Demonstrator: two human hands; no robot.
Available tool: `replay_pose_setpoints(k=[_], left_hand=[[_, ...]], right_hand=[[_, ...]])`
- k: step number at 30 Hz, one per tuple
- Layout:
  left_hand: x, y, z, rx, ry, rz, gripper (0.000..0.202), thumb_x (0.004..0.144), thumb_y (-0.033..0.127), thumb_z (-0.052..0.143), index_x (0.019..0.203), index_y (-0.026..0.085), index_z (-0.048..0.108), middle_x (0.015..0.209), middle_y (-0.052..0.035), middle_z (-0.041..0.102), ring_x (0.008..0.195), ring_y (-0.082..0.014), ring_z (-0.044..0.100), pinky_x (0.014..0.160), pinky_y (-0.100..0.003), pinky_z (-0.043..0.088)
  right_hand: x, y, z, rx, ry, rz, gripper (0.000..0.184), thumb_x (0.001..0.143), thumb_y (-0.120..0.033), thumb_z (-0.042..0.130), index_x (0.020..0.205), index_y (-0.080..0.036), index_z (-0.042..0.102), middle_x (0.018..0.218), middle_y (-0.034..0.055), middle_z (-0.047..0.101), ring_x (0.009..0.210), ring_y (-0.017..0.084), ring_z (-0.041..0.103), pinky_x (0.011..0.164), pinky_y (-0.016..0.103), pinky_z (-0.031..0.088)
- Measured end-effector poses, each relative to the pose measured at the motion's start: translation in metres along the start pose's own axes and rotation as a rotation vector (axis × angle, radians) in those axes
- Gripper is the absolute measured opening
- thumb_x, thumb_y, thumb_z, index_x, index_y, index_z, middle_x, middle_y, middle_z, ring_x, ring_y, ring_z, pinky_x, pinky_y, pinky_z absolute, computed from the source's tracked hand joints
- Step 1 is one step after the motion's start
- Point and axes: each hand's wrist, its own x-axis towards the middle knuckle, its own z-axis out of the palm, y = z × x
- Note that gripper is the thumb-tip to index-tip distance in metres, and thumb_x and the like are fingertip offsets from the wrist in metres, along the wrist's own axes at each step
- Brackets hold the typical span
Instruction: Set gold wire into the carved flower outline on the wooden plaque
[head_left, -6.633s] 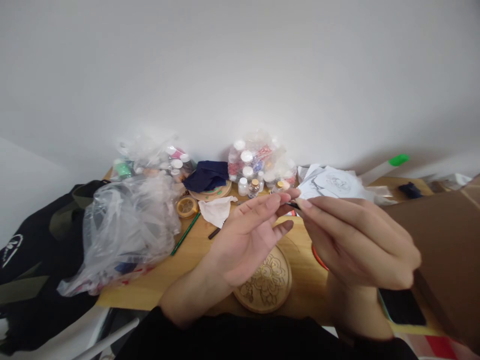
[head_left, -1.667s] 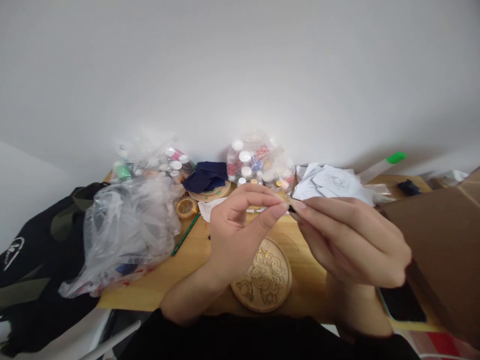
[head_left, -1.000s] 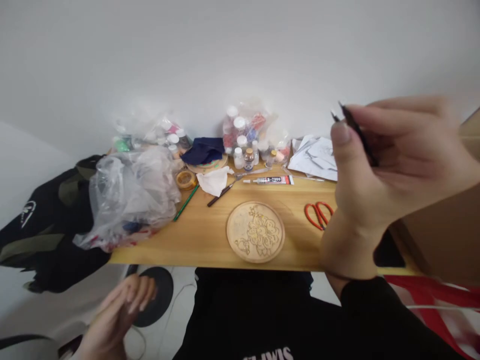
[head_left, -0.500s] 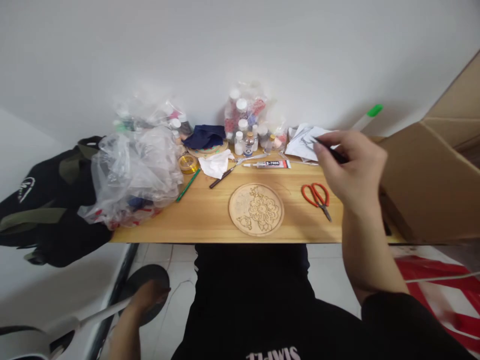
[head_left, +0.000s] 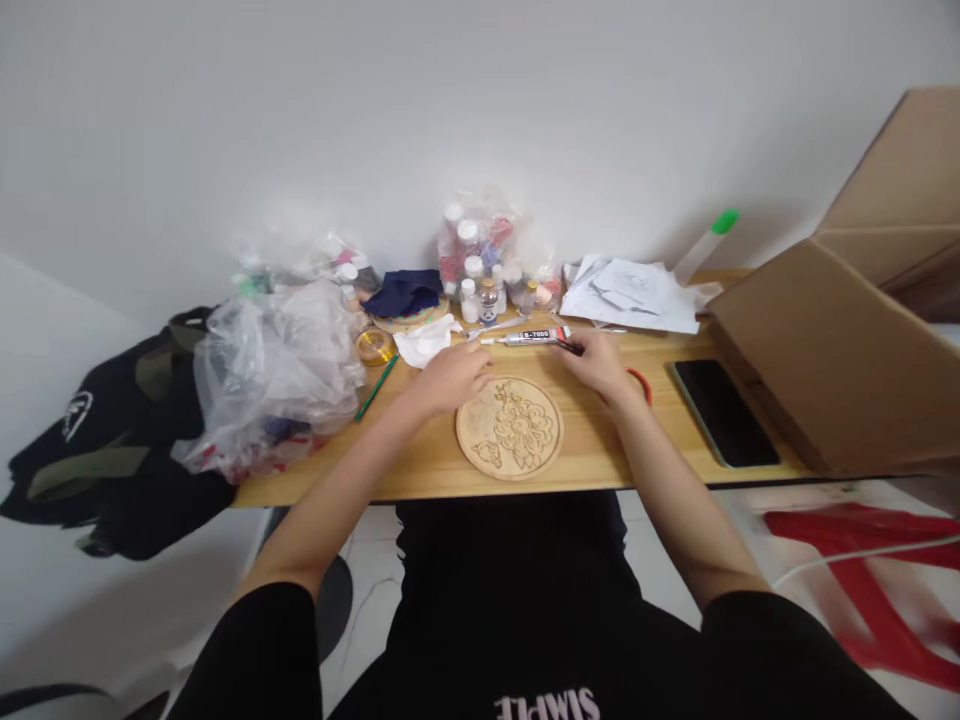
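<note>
Disc [head_left: 510,430]: flat on desk [head_left: 412,470], near front edge
Right hand [head_left: 592,362]: grip closed on dark tweezers [head_left: 569,347], near glue tube [head_left: 531,337]
Left hand [head_left: 452,378]: at disc's far-left rim, can't tell if grip holds anything

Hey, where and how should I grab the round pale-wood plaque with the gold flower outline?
Best guess: pinch the round pale-wood plaque by its outer rim, coming from the left with the left hand. It lies flat, the flower outline fills much of its face, the left hand is close, and the right hand holds slim black tweezers.
</note>
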Motion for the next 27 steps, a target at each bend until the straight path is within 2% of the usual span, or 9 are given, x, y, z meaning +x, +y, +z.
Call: replay_pose_setpoints(k=[2, 4, 7, 9, 11, 13, 22, 27], left_hand=[[0.021, -0.014, 0.020, -0.005, -0.005, 0.030, 0.020, 0.094, 0.030, 0.057, 0.103, 0.014, 0.062, 0.106, -0.0078, 0.063, 0.098, -0.0200, 0.061, 0.087, -0.040, 0.052], [0.030, -0.026, 0.035, -0.025, -0.002, 0.075, 0.032, 0.094, 0.037, 0.057, 0.118, 0.016, 0.058, 0.117, -0.0080, 0.061, 0.100, -0.0187, 0.062, 0.086, -0.039, 0.055], [0.034, -0.038, 0.049, -0.055, 0.056, 0.137, 0.032, 0.094, 0.037, 0.057, 0.119, 0.016, 0.057, 0.118, -0.0082, 0.060, 0.100, -0.0188, 0.062, 0.087, -0.039, 0.055], [0.034, -0.044, 0.054, -0.085, 0.095, 0.173, 0.028, 0.095, 0.037, 0.056, 0.112, 0.016, 0.060, 0.111, -0.0067, 0.063, 0.095, -0.0169, 0.062, 0.084, -0.037, 0.055], [0.033, -0.047, 0.056, -0.127, 0.131, 0.204, 0.020, 0.096, 0.032, 0.053, 0.095, 0.016, 0.065, 0.091, -0.0034, 0.065, 0.084, -0.0147, 0.061, 0.081, -0.035, 0.053], [0.033, -0.048, 0.057, -0.169, 0.157, 0.229, 0.022, 0.096, 0.029, 0.052, 0.083, 0.018, 0.066, 0.079, -0.0016, 0.064, 0.080, -0.0149, 0.060, 0.080, -0.034, 0.050], [0.033, -0.048, 0.058, -0.259, 0.206, 0.243, 0.019, 0.093, 0.025, 0.054, 0.080, 0.020, 0.066, 0.076, -0.0003, 0.064, 0.079, -0.0161, 0.057, 0.076, -0.034, 0.043], [0.033, -0.047, 0.058, -0.255, 0.207, 0.250, 0.018, 0.093, 0.025, 0.055, 0.079, 0.020, 0.066, 0.076, -0.0005, 0.063, 0.079, -0.0168, 0.056, 0.077, -0.035, 0.042]], right_hand=[[-0.002, 0.005, 0.001, 0.022, -0.032, -0.001, 0.038, 0.092, -0.039, 0.058, 0.122, -0.016, 0.057, 0.124, 0.0079, 0.059, 0.107, 0.023, 0.061, 0.089, 0.043, 0.054], [-0.003, 0.009, 0.001, 0.043, -0.048, -0.007, 0.035, 0.092, -0.038, 0.058, 0.118, -0.016, 0.059, 0.119, 0.0074, 0.061, 0.103, 0.022, 0.062, 0.087, 0.041, 0.054], [-0.002, 0.013, 0.002, 0.064, -0.020, -0.007, 0.017, 0.088, -0.029, 0.061, 0.098, -0.016, 0.069, 0.098, 0.0053, 0.070, 0.089, 0.021, 0.066, 0.079, 0.035, 0.053], [0.000, 0.013, 0.004, 0.069, 0.019, -0.002, 0.012, 0.083, -0.020, 0.062, 0.091, -0.018, 0.071, 0.092, 0.0058, 0.073, 0.086, 0.022, 0.067, 0.075, 0.032, 0.050], [0.002, 0.013, 0.006, 0.069, 0.056, -0.004, 0.018, 0.081, -0.015, 0.060, 0.093, -0.018, 0.072, 0.094, 0.0074, 0.073, 0.088, 0.023, 0.066, 0.075, 0.032, 0.048], [0.003, 0.013, 0.008, 0.068, 0.087, -0.015, 0.021, 0.081, -0.013, 0.058, 0.095, -0.018, 0.073, 0.096, 0.0088, 0.072, 0.089, 0.023, 0.066, 0.078, 0.032, 0.047], [0.003, 0.012, 0.013, 0.061, 0.168, -0.080, 0.017, 0.079, -0.015, 0.061, 0.090, -0.018, 0.074, 0.084, 0.0082, 0.067, 0.082, 0.022, 0.062, 0.077, 0.035, 0.048], [-0.004, 0.011, 0.007, 0.098, 0.219, -0.100, 0.015, 0.082, -0.021, 0.059, 0.091, -0.017, 0.072, 0.086, 0.0080, 0.066, 0.080, 0.020, 0.061, 0.074, 0.033, 0.049]])
